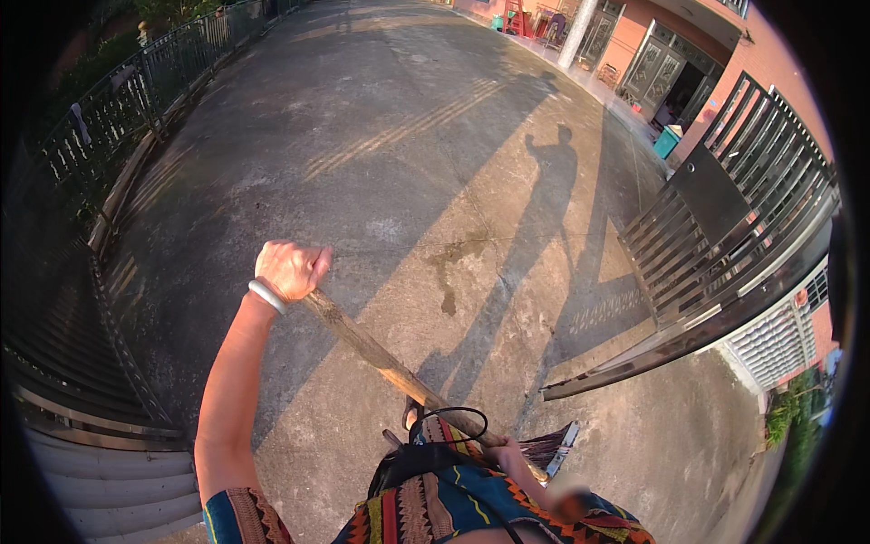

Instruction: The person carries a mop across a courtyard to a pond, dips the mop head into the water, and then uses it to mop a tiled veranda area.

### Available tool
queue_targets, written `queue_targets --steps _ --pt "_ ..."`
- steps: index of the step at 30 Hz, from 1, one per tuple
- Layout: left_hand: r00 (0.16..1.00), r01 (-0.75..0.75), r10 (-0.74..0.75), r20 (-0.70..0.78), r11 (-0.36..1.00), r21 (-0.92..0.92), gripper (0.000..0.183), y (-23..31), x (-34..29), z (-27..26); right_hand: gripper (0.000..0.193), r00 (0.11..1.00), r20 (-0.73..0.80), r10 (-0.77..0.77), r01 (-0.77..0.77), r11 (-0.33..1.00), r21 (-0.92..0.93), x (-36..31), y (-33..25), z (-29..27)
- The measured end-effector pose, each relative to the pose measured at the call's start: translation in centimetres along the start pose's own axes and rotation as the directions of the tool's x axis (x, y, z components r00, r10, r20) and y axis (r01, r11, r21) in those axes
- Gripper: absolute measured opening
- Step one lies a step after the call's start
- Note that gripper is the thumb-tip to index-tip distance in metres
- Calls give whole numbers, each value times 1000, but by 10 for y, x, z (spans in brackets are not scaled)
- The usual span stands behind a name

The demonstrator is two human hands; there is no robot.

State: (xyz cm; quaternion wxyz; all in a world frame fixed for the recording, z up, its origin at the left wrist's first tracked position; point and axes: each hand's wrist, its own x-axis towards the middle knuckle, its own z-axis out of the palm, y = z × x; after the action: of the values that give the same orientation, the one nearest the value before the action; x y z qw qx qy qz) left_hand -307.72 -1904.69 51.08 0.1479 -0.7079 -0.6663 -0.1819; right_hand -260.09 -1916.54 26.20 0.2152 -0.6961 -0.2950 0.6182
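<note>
A broom with a long wooden handle [367, 346] slants across in front of me, from upper left to lower right. My left hand [292, 270], a pale bangle on its wrist, is closed around the handle's top end. Lower down, close to my body, my right hand [512, 458] grips the same handle; some of its fingers are hidden. Just beyond that hand, dark bristles [548, 444] show at the broom's head, low at the right side. A black cord [471, 414] loops over the handle near my waist.
Concrete ground [381, 199] with a damp patch [449, 272] stretches ahead. A dark metal gate [716, 208] stands at the right, and a railing [145, 82] runs along the left. A building with a doorway [666, 77] and a teal bin [668, 140] lies at the far right.
</note>
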Motion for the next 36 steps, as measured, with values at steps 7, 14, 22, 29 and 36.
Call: queue_targets --steps 7,14,22,29,36 --pt "995 -101 101 12 993 57 36 -62 198 95 8 999 50 9 -17 987 160 193 -95 36" --pt "974 -200 191 -126 978 -65 39 -117 376 166 21 913 232 335 -175 -193 966 366 -180 67" --pt "956 -235 186 -226 948 -215 38 -200 559 308 10 894 93 438 -6 -196 981 490 -346 92" --pt "977 -204 187 -104 962 -182 40 -271 753 392 10 856 138 498 -50 -187 981 598 -518 159" --pt "960 -279 276 -51 911 -304 41 -264 956 494 17 784 201 587 42 -374 927 732 -583 157"
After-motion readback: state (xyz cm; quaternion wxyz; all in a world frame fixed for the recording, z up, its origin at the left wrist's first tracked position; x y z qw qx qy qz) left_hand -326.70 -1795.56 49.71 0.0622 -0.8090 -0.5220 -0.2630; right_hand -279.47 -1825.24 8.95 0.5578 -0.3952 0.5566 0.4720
